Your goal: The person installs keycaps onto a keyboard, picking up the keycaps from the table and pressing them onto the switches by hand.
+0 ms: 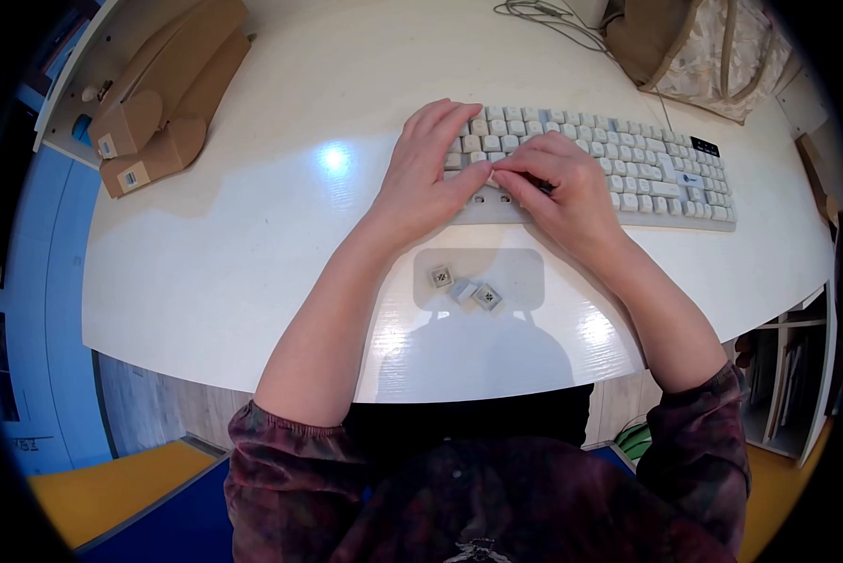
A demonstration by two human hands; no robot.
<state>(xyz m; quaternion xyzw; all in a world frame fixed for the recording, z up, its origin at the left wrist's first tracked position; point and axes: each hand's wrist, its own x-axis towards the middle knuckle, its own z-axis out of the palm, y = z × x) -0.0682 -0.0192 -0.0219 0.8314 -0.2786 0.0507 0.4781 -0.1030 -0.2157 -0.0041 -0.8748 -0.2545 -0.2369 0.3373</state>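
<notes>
A pale keyboard (666,206) lies on the white table. Over its left end rests my left hand (420,178), fingers stretched toward the back edge and thumb reaching to the lower key rows. My right hand (562,183) is closed in a pinch beside that thumb tip, its fingertips low over the keys; whatever is between them is too small to name. Bare key mounts show at the keyboard's lower left, below the fingertips. Three loose keycaps lie on the table nearer to me: one (441,277) on the left, a second (465,292) touching a third (487,297).
Brown cardboard pieces (173,103) stand at the back left of the white table (206,281). A patterned bag (712,56) sits at the back right, with a coiled cable (558,19) to its left. Shelves (788,375) stand beyond the right edge.
</notes>
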